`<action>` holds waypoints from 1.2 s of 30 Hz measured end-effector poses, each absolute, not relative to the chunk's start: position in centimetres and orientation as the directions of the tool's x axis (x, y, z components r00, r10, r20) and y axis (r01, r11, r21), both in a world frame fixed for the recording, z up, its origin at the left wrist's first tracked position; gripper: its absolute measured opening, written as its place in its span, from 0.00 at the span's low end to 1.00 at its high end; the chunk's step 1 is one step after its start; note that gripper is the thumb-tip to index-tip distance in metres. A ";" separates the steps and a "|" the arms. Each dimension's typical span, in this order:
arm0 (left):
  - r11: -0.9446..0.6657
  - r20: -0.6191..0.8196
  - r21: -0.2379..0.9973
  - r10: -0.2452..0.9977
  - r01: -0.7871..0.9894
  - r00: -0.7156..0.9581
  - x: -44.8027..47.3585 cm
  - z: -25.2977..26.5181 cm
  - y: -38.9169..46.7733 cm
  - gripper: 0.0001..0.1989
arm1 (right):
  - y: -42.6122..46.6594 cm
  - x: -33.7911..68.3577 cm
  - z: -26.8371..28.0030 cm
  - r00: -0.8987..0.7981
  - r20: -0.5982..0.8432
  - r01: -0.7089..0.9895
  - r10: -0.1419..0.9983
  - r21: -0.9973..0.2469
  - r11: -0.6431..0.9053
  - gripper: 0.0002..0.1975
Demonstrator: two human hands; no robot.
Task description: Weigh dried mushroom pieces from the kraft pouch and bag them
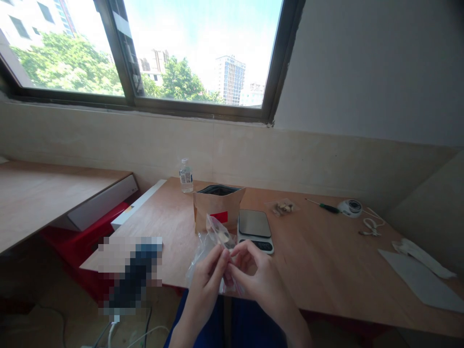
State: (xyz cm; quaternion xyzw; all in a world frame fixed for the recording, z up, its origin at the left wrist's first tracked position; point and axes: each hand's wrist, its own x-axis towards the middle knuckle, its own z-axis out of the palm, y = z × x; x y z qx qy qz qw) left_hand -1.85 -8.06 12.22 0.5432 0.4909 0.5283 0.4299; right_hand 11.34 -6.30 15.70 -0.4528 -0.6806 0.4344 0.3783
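Both of my hands meet at the table's near edge over a clear plastic zip bag [216,226] with a few pale pieces in its lower end. My left hand [212,268] pinches the bag between thumb and fingers. Close against it, my right hand [252,268] has thumb and forefinger curled together at the bag's edge. More clear plastic bags [195,258] lie under and beside my left hand. Just beyond stands an open brown paper pouch [203,208] with a red label. A kitchen scale [255,224] with a metal plate sits right of the pouch, its display partly behind my right hand.
A filled clear bag [283,208] lies right of the scale. Farther right are a green-handled screwdriver [329,208], a white dome camera [350,208] with its cable, and a grey sheet [416,278]. A water bottle [186,178] stands at the back left; a blurred-out object is at the left edge.
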 end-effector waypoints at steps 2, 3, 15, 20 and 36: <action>-0.153 0.156 0.985 0.987 0.076 -0.032 -1.8 12.2 -8.0 0.18 | -6.4 11.4 15.9 -0.302 0.132 0.296 0.944 -0.928 0.224 0.06; -0.156 0.158 0.985 0.987 0.074 -0.027 -1.8 12.2 -8.0 0.18 | -6.5 11.5 16.1 -0.302 0.134 0.305 0.944 -0.924 0.229 0.06; -0.140 0.143 0.984 0.989 0.109 -0.024 -1.9 12.2 -8.0 0.17 | -6.6 11.7 16.3 -0.315 0.151 0.393 0.937 -0.878 0.274 0.10; -0.212 0.213 0.958 0.977 0.194 0.016 -1.5 12.7 -8.4 0.17 | -5.9 12.0 15.5 -0.168 0.211 0.414 0.963 -0.872 0.263 0.09; -0.160 0.141 0.981 0.978 0.113 0.155 -0.5 12.9 -8.4 0.15 | -6.2 12.6 15.6 -0.148 0.241 0.373 0.959 -0.885 0.280 0.09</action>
